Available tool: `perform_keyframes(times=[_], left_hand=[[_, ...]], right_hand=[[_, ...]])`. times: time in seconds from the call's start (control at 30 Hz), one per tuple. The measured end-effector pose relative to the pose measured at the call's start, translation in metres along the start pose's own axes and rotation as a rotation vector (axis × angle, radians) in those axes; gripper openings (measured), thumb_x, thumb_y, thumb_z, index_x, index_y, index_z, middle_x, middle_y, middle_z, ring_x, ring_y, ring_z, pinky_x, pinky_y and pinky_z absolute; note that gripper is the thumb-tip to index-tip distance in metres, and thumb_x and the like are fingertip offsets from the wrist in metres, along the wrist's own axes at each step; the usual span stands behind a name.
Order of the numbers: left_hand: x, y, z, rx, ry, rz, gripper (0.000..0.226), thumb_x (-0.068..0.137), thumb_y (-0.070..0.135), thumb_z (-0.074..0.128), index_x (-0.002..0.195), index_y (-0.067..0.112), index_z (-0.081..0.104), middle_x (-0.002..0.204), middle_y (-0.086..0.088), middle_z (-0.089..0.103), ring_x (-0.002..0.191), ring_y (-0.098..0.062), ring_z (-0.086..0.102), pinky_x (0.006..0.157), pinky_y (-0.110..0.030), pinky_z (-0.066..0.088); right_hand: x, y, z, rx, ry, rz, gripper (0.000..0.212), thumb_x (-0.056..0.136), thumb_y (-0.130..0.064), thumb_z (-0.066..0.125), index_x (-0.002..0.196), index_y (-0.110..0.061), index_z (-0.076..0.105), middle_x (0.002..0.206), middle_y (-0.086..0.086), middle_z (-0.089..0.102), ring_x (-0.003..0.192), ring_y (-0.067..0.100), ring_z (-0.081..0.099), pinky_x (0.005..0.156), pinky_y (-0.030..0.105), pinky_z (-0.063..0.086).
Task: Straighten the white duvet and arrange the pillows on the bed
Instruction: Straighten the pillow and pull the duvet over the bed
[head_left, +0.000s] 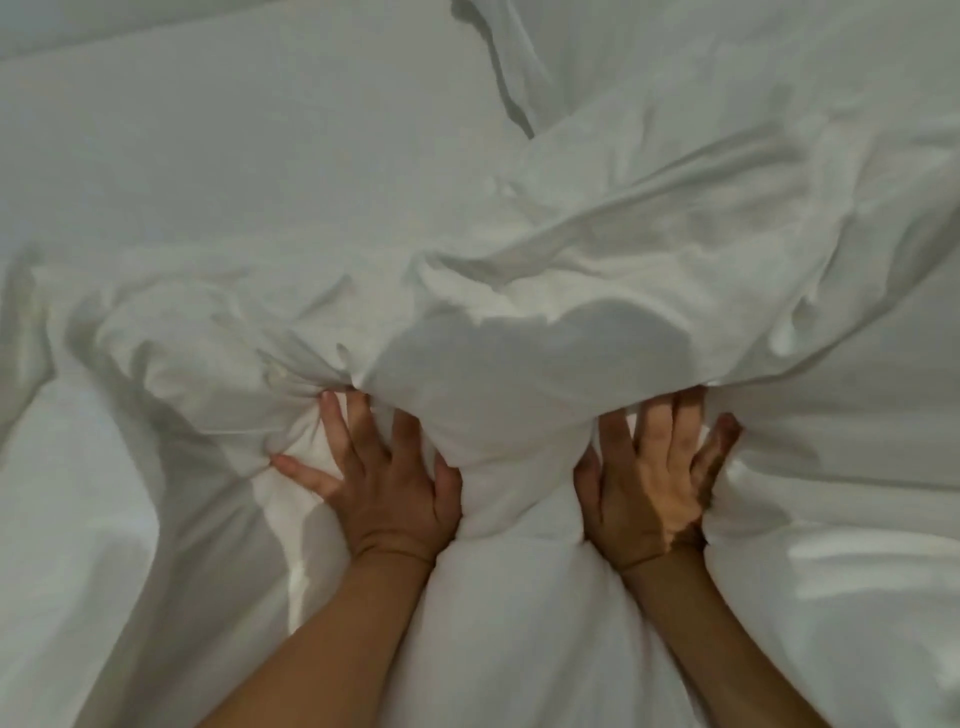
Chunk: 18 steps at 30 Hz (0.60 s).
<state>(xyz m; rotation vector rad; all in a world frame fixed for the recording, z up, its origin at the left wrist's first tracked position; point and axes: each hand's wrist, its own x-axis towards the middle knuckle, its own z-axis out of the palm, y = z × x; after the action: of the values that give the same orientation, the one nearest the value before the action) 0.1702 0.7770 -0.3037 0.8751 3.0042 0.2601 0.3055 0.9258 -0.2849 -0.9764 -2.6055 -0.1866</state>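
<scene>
both hands flat, spread fingers (332, 415) under bunched white duvet (519, 291) fold

Brightness: I see a dim, muted picture; the white duvet (519, 260) reads as grey-green rather than clean white.
Light source: I judge it comes from behind and above the camera, low in the frame.
Bright patches: sunlit streaks fall across the back of the right hand (657, 488), the fingers of the left hand (384, 483), and folds at lower left and right.
Shadows: a rounded dark shadow lies on the duvet just above the hands; deep creases darken the upper centre.
Sharpness: I find everything soft, with smeared fabric texture.
Edges: the far corners look blurrier and slightly bowed.
</scene>
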Motion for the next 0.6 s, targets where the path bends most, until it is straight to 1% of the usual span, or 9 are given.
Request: perform_keyframes(times=[0.1, 0.2, 0.33, 0.4, 0.47, 0.5, 0.53, 0.57, 0.6], left_hand=[[0.0, -0.001, 0.0, 0.006, -0.001, 0.011, 0.055, 0.083, 0.047, 0.028, 0.128, 0.019, 0.044, 0.153, -0.018, 0.019, 0.146, -0.038, 0.006, 0.098, -0.079, -0.009], [-0.002, 0.001, -0.003, 0.002, 0.017, 0.013, 0.058, 0.083, 0.047, 0.032, 0.133, 0.021, 0.044, 0.155, -0.017, 0.02, 0.147, -0.036, 0.007, 0.1, -0.079, -0.007], [0.0, 0.003, -0.012, 0.022, -0.014, 0.009, 0.067, 0.086, 0.053, 0.028, 0.15, 0.031, 0.022, 0.161, -0.011, 0.01, 0.149, -0.032, 0.002, 0.101, -0.078, -0.008], [-0.005, 0.004, -0.021, 0.021, -0.021, -0.009, 0.069, 0.088, 0.057, 0.024, 0.152, 0.035, 0.017, 0.162, -0.007, 0.006, 0.149, -0.03, -0.001, 0.102, -0.076, -0.012], [-0.013, 0.001, -0.037, 0.016, -0.022, 0.009, 0.068, 0.089, 0.06, 0.021, 0.153, 0.039, 0.011, 0.163, -0.004, -0.001, 0.149, -0.026, -0.008, 0.102, -0.069, -0.021], [-0.02, -0.002, -0.046, -0.013, -0.059, 0.039, 0.067, 0.09, 0.06, 0.022, 0.152, 0.04, 0.008, 0.163, -0.001, -0.005, 0.148, -0.023, -0.011, 0.103, -0.064, -0.024], [-0.033, -0.006, -0.058, -0.063, -0.13, 0.079, 0.066, 0.092, 0.059, 0.025, 0.153, 0.039, 0.008, 0.162, 0.001, -0.006, 0.148, -0.022, -0.011, 0.107, -0.058, -0.023], [-0.053, -0.011, -0.073, -0.103, -0.193, 0.127, 0.063, 0.094, 0.055, 0.029, 0.152, 0.037, 0.013, 0.163, 0.001, -0.004, 0.148, -0.022, -0.007, 0.113, -0.052, -0.016], [-0.078, -0.02, -0.088, -0.123, -0.219, 0.176, 0.059, 0.095, 0.052, 0.031, 0.15, 0.034, 0.022, 0.163, 0.0, 0.001, 0.148, -0.022, 0.0, 0.118, -0.046, -0.006]], right_hand=[[0.0, 0.001, -0.003, -0.017, -0.042, 0.009, 0.043, 0.089, -0.034, 0.036, 0.126, -0.014, 0.044, 0.142, 0.02, 0.03, 0.14, 0.035, 0.009, 0.117, 0.049, -0.011], [0.0, 0.001, -0.003, -0.02, -0.04, -0.006, 0.047, 0.09, -0.034, 0.037, 0.132, -0.014, 0.042, 0.148, 0.022, 0.026, 0.143, 0.036, 0.007, 0.117, 0.052, -0.01], [0.001, 0.003, -0.008, -0.019, 0.001, -0.031, 0.055, 0.094, -0.034, 0.032, 0.144, -0.013, 0.038, 0.153, 0.025, 0.026, 0.144, 0.04, 0.015, 0.116, 0.055, -0.006], [0.003, 0.003, -0.015, -0.032, -0.009, -0.032, 0.058, 0.095, -0.035, 0.031, 0.148, -0.014, 0.034, 0.155, 0.023, 0.022, 0.144, 0.04, 0.015, 0.117, 0.053, -0.008], [0.001, 0.005, -0.027, -0.051, -0.035, -0.037, 0.059, 0.094, -0.036, 0.031, 0.149, -0.014, 0.033, 0.156, 0.021, 0.021, 0.145, 0.041, 0.016, 0.118, 0.051, -0.008], [-0.004, 0.007, -0.033, -0.052, -0.064, -0.053, 0.06, 0.094, -0.036, 0.032, 0.148, -0.013, 0.036, 0.155, 0.022, 0.024, 0.144, 0.042, 0.019, 0.118, 0.05, -0.008], [-0.009, 0.01, -0.038, -0.062, -0.093, -0.072, 0.059, 0.093, -0.036, 0.033, 0.146, -0.011, 0.04, 0.153, 0.023, 0.028, 0.142, 0.043, 0.023, 0.118, 0.049, -0.007], [-0.015, 0.012, -0.044, -0.067, -0.131, -0.086, 0.058, 0.092, -0.036, 0.033, 0.143, -0.01, 0.045, 0.15, 0.024, 0.034, 0.139, 0.044, 0.029, 0.119, 0.048, -0.006], [-0.021, 0.013, -0.052, -0.049, -0.172, -0.086, 0.057, 0.092, -0.035, 0.032, 0.138, -0.009, 0.051, 0.146, 0.025, 0.04, 0.135, 0.045, 0.035, 0.119, 0.049, -0.002]])
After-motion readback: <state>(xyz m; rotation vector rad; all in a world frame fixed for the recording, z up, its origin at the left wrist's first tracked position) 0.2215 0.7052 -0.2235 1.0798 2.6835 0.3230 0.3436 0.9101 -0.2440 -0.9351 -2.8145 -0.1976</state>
